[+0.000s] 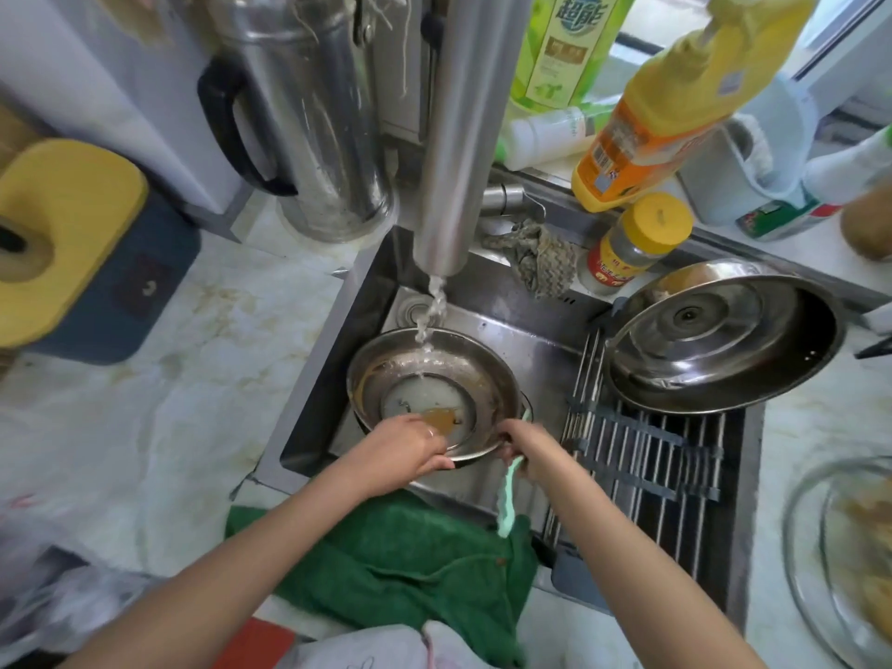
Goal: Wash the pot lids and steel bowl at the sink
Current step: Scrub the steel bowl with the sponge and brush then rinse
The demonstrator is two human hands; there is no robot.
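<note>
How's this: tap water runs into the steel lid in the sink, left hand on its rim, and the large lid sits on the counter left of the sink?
No. The head view shows the large lid on the slatted rack at the right of the sink, not the left counter. Water does run into the steel lid, left hand on its rim.

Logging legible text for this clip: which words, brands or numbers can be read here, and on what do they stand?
"超能": on the green detergent bottle behind the tap; its smaller print is blurred.
Orange bottle: label and barcode too blurred to read.
Yellow-lidded jar: red label, unreadable.
White bottle lying on its side: green print unreadable.
Green-and-red pack: unreadable.
</note>
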